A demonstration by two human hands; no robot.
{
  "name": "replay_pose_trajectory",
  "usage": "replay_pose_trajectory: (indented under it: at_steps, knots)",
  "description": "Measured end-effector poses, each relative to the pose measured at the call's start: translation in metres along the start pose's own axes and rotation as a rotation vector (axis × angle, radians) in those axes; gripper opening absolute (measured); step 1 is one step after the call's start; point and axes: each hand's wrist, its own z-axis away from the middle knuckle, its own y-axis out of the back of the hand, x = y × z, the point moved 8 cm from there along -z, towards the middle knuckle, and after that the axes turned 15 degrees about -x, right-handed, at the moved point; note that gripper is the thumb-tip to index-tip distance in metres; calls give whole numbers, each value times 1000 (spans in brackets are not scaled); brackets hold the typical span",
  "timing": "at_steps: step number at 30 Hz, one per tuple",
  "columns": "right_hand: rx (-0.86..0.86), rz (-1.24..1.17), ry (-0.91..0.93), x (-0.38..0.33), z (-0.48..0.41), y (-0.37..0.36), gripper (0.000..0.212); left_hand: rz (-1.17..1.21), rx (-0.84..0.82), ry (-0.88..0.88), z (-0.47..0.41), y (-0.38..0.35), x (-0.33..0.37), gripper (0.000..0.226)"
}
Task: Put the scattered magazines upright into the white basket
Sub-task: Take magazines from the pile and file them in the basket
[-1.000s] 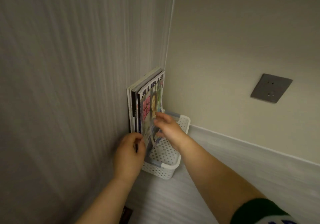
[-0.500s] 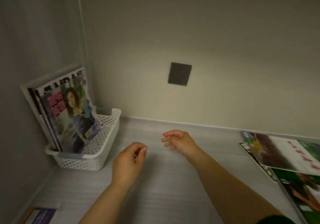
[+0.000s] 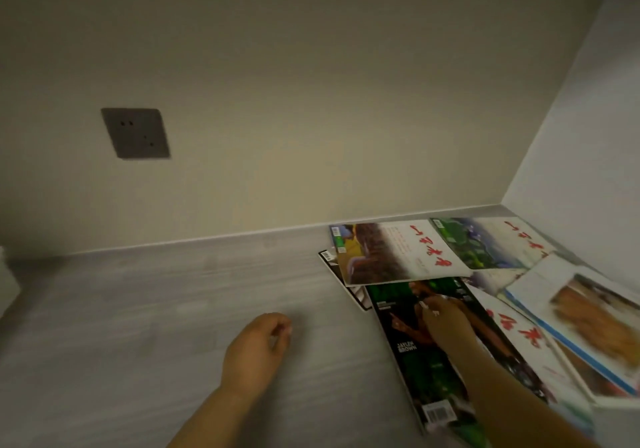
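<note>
Nearest the observer, the left hand [image 3: 256, 345] hangs just above the grey table [image 3: 156, 309]. Its grip is slack, with the fingers loosely curled toward the thumb and nothing held. To its right, the right hand [image 3: 446, 317] reaches forward and lies on the cover of the green magazine [image 3: 415, 371]. The fingers are laid out on the printed face, not hooked over an edge, and no pinch is evident. That grip is open and in contact only. The green magazine lies flat, its far end tucked under a magazine with red characters [image 3: 391, 253]. A black-edged issue [image 3: 360, 297] shows from beneath that pair. Further right, more scattered magazines overlap: a white cover with red script [image 3: 530, 338], a blue-edged one with an orange picture [image 3: 588, 319], and a green landscape cover [image 3: 485, 243] close to the back corner. On the rear wall is a dark wall socket [image 3: 135, 133], well apart from the pile. The white basket cannot be identified in this view. Assessment: the step in hand is collection of the next magazine, with the green one selected but not yet secured. The next move calls for drawing it clear of the overlapping cover, getting fingers beneath an edge, and probably using the idle left hand to support it. Risk: dragging the upper magazines along with it.
</note>
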Motion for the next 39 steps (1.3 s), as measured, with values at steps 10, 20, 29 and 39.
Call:
replay_pose_trajectory:
  at_steps: [10, 20, 29, 39]
  knots:
    - [164, -48, -23, 72, -13, -39, 50, -423, -357, -85, -69, -96, 48, 39]
    - [207, -81, 14, 75, -19, -45, 50, -747, -456, -159, -142, -150, 74, 57]
    - [209, -97, 24, 78, -26, -46, 50, -352, -418, -161, -171, -146, 84, 42]
    - [194, -95, 30, 77, -25, -46, 50, -894, -448, -68, -198, -165, 88, 40]
